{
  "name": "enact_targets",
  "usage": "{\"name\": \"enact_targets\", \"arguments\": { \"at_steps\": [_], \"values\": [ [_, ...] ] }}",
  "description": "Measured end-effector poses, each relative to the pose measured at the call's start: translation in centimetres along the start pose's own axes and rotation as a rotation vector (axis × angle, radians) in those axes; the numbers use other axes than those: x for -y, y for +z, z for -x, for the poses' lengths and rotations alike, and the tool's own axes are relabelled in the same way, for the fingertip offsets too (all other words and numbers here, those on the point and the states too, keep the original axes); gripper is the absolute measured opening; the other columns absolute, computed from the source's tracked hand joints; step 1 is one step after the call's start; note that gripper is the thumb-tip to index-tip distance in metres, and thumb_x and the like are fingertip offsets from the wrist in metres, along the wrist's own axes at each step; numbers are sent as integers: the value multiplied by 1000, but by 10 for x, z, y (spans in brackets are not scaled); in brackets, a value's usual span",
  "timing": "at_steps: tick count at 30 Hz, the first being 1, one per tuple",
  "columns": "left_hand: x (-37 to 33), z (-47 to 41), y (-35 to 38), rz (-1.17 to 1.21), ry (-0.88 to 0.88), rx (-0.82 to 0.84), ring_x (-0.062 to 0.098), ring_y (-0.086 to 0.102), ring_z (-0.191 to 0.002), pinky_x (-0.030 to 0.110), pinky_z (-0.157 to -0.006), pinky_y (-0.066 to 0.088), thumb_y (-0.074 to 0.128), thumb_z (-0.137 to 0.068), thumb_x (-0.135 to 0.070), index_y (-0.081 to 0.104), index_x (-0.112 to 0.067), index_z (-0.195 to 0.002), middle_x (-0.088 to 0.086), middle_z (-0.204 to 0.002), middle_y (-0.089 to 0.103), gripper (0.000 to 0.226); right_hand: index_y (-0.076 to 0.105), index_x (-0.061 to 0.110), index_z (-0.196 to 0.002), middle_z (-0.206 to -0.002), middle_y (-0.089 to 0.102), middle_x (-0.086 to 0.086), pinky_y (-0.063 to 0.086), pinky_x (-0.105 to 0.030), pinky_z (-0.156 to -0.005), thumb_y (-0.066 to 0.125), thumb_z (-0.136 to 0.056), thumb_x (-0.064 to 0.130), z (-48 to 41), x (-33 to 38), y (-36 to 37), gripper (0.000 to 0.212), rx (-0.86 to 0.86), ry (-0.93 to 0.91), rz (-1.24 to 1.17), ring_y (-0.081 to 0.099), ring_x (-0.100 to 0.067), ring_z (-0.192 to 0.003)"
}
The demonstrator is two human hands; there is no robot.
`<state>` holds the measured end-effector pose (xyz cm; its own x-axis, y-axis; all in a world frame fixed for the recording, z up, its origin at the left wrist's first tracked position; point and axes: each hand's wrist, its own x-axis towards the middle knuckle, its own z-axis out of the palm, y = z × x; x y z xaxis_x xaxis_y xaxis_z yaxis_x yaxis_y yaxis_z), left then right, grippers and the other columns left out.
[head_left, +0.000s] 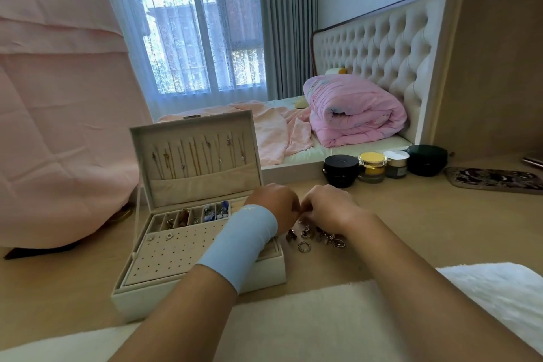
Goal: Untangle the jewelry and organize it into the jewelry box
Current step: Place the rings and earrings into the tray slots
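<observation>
An open cream jewelry box (164, 294) stands on the wooden table at the left. Several necklaces (197, 156) hang inside its lid, and small pieces fill the compartments (191, 216) above a holed earring panel (170, 256). A heap of tangled rings and charms (317, 236) lies on the table right of the box. My left hand (277, 204), with a light blue wristband, and my right hand (329, 206) meet just above the heap, fingers curled toward each other. What they pinch is hidden between them.
Several cosmetic jars (371, 166) stand behind the heap, a dark patterned tray (493, 179) to their right. A white fluffy cloth (484, 288) covers the near table edge. Pink fabric (58, 126) hangs at the left. A bed with a rolled pink duvet (355, 112) lies beyond.
</observation>
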<state>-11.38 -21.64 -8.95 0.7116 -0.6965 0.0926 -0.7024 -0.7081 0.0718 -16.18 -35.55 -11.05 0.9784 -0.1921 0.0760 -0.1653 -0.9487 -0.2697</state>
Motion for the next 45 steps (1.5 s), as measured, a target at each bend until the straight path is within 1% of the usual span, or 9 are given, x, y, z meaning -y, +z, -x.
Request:
{"name": "enact_targets", "arguments": {
  "at_steps": [8,12,16,18,24,31,37,40,45],
  "values": [
    [-6,-4,3,4,-13,-12,20,61,-95,36,-88,54,65,-89,-34,70,-32,-108,-2,-106,67,20,78,30,-84,-85,71,12,55,-31,-70,64,-92,35,1,-6,-3,17,14,36,-208,65,-11,-82],
    [-3,-2,-6,214,-38,-130,16,61,-88,34,-82,55,75,-81,-38,66,-24,-96,-4,-98,66,22,81,14,-89,-82,74,2,44,-20,-54,66,-92,20,3,-12,-16,16,48,37,-614,56,-8,-63],
    [5,4,-16,277,-51,-189,14,63,-89,31,-83,54,75,-81,-33,72,-23,-93,-5,-92,70,16,78,10,-98,-83,74,0,33,-23,-48,62,-99,21,5,-8,-22,19,81,25,-764,50,-9,-56],
    [12,8,-18,280,-67,-219,13,64,-89,31,-85,55,73,-84,-32,73,-24,-93,-6,-92,71,12,77,13,-103,-89,75,-1,38,-21,-50,60,-100,17,4,-3,-22,18,97,16,-737,52,-8,-59],
    [25,24,-19,364,-50,-296,4,60,-84,22,-83,51,70,-87,-28,70,-28,-94,-14,-89,66,7,77,28,-109,-95,71,7,58,-31,-84,72,-86,14,6,14,-13,28,297,-65,-355,70,-14,-93],
    [39,47,-31,366,-37,-293,3,59,-86,24,-85,50,65,-91,-26,70,-28,-100,-15,-93,66,11,80,28,-92,-90,74,9,62,-34,-78,84,-79,30,7,22,-4,14,214,-69,-249,71,-11,-81],
    [76,80,-49,357,-70,-270,2,59,-88,23,-86,47,63,-92,-27,69,-32,-100,-17,-92,65,11,76,25,-98,-94,70,9,49,-20,-63,75,-90,27,16,36,-26,8,79,-130,-360,67,-7,-78],
    [100,101,-58,373,-101,-243,2,59,-86,24,-86,48,62,-93,-25,68,-32,-96,-17,-91,65,10,74,22,-100,-91,71,8,54,-22,-68,72,-93,25,22,57,-37,8,37,-181,-420,67,-8,-75],
    [132,131,-64,357,-130,-170,0,61,-81,17,-77,48,69,-88,-28,66,-40,-80,-19,-86,66,15,72,30,-100,-94,65,17,41,-9,-69,73,-91,27,30,110,-32,9,44,-328,-422,58,10,-75]
  ]
}}
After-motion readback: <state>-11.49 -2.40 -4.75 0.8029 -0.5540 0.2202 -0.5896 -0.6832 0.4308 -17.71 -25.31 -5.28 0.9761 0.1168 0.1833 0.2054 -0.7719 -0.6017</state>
